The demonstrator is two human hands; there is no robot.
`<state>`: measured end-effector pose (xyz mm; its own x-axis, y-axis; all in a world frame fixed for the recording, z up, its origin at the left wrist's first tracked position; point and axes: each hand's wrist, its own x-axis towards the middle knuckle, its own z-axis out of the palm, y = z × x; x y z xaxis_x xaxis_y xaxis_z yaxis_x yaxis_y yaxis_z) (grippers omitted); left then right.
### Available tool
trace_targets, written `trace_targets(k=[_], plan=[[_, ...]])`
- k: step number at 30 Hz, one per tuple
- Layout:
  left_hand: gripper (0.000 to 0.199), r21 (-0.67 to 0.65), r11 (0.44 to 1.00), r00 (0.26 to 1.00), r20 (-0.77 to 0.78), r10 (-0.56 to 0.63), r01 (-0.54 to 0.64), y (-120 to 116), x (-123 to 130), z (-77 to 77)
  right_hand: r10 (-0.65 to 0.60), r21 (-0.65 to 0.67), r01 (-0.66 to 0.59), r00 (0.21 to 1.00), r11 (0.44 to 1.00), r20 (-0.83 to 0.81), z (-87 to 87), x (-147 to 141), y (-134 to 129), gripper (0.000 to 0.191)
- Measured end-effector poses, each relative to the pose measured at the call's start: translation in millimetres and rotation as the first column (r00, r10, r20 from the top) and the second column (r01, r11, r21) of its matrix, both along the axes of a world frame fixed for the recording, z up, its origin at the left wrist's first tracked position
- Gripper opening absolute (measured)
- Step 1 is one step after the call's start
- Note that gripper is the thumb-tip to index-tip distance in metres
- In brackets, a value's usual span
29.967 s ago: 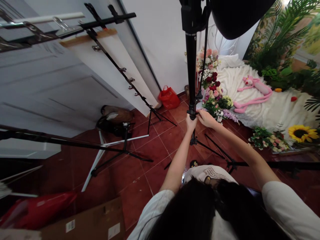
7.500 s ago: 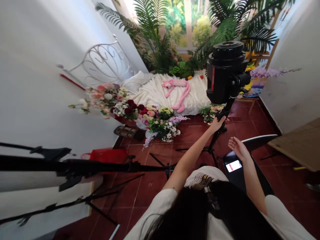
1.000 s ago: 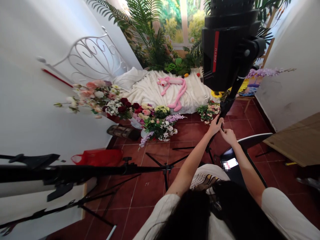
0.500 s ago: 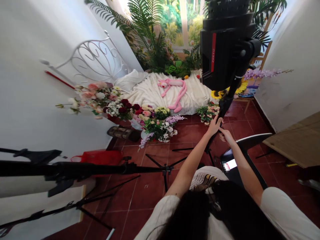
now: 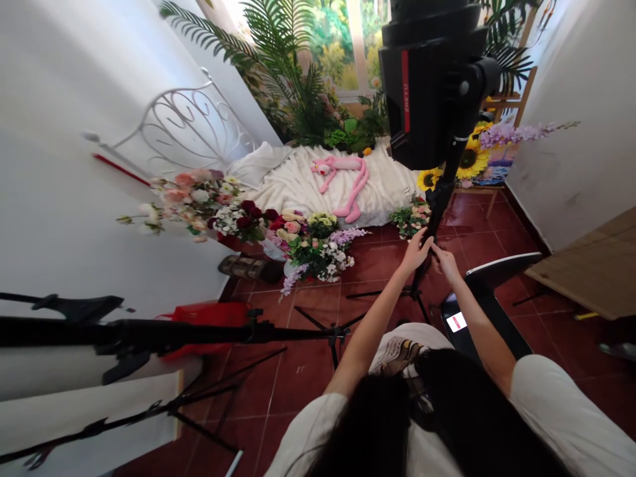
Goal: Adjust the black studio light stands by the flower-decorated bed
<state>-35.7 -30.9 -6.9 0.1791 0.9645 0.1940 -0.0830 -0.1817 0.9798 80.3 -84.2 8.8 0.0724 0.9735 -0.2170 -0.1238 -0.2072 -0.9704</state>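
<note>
Red-tiled floor is seen, w/ white-draped bed set at back & pink plush panther laid on it. Black light stand is stood on floor in front of bed, topped by studio light mkd ZHEYU. Stand is clasped in grip of L hand. R hand is held just beside, partly hidden; its grip can't be told. Lit phone is laid on black chair.
</note>
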Motion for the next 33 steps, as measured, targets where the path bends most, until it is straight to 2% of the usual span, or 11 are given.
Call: trace_targets(k=[3,5,8,13,16,19,22,25,29,30,33], plan=[[0.044,-0.195,0.978,0.997,0.010,-0.070,0.071,-25,-42,-23.3,-0.135,0.009,0.136,0.989,0.991,-0.067,-4.5,-15,-12,0.071],[0.047,-0.406,0.906,0.991,0.007,-0.130,0.122,-52,-81,-44.1,-0.156,-0.008,0.156,0.982,0.988,-0.110,-10.5,-27,-24,0.069],[0.043,-0.588,0.804,0.996,-0.076,0.050,-0.086,-105,-145,-76.3,-0.066,-0.047,0.060,0.990,0.997,-0.125,-23.2,-44,-41,0.066],[0.032,-0.735,0.388,0.819,-0.405,0.406,-0.556,-212,-253,-113.6,0.127,-0.139,-0.140,0.987,0.980,-0.100,-43.8,-60,-60,0.062],[0.025,-0.692,0.224,0.677,-0.495,0.545,-0.686,-271,-313,-120.7,0.216,-0.185,-0.230,0.972,0.956,-0.090,-49.8,-66,-61,0.064],[0.025,-0.586,0.101,0.468,-0.518,0.716,-0.804,-309,-359,-114.2,0.303,-0.213,-0.312,0.950,0.926,-0.073,-50.7,-73,-56,0.067],[0.027,-0.297,0.134,0.254,-0.414,0.874,-0.945,-314,-379,-91.4,0.377,-0.222,-0.381,0.924,0.897,-0.060,-48.8,-83,-49,0.066],[0.054,0.064,0.228,0.203,-0.274,0.940,-0.971,-289,-374,-55.9,0.436,-0.234,-0.434,0.899,0.870,-0.047,-47.8,-96,-42,0.066],[0.063,0.166,0.204,0.179,-0.154,0.972,-0.965,-233,-355,-14.6,0.502,-0.225,-0.494,0.864,0.840,-0.024,-49.5,-114,-35,0.068],[0.065,0.160,0.216,0.200,-0.110,0.974,-0.963,-220,-352,-8.9,0.521,-0.221,-0.511,0.854,0.831,-0.017,-50.0,-118,-34,0.068],[0.067,0.140,0.153,0.157,0.016,0.987,-0.978,-197,-352,-3.7,0.585,-0.231,-0.570,0.811,0.789,-0.001,-50.3,-130,-32,0.068]])
